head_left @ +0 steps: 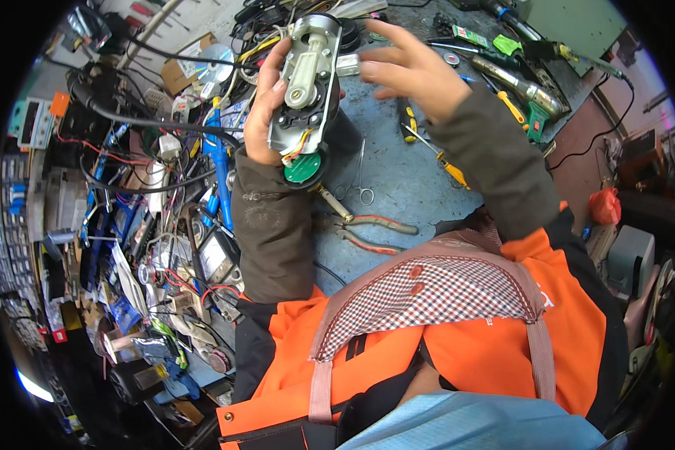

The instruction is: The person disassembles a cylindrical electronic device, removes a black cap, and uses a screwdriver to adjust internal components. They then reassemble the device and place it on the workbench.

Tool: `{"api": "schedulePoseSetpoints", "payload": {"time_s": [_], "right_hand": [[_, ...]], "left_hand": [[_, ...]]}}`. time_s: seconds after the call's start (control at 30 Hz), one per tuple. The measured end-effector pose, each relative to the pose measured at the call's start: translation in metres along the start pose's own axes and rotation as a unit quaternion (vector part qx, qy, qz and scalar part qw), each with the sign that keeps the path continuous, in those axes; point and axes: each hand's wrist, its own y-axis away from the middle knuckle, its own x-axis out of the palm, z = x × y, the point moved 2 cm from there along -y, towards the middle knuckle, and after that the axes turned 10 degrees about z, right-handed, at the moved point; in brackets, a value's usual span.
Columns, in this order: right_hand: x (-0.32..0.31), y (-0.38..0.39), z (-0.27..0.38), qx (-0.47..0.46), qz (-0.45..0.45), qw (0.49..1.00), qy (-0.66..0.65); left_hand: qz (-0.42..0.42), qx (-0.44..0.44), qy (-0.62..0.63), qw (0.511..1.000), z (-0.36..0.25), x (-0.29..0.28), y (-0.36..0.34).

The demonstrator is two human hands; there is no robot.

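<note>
My left hand (259, 124) is wrapped round an opened device (302, 88) with a metal frame and a white plastic crank arm inside. At its near end are a red and yellow wire pair and a round green disc (302, 169). Part of its dark body shows on the right side. To the right of the device, my right hand (414, 73) is raised with fingers apart and nothing in them. Below the hands lie locking forceps (363, 193) and red-handled pliers (382, 224). Nearest below my right hand is a black and yellow screwdriver (408, 124).
Another screwdriver (453, 172) with a yellow handle lies beside my right sleeve on the blue workbench (420, 206). Cables, tools and parts crowd the left side, with a blue clamp-like bar (219, 161) among them. More tools, including a metal-tubed one (521, 84), lie at the far right.
</note>
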Motion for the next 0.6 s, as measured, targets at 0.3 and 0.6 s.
{"api": "schedulePoseSetpoints", "payload": {"time_s": [0.3, 0.6], "right_hand": [[0.017, -0.022, 0.008, -0.057, -0.023, 0.988, -0.144], [0.043, -0.001, 0.006, -0.166, -0.104, 0.97, -0.144]], "left_hand": [[-0.115, -0.064, -0.225, 0.965, -0.065, 0.037, 0.013], [-0.078, -0.041, -0.632, 0.77, -0.071, 0.05, 0.021]]}}
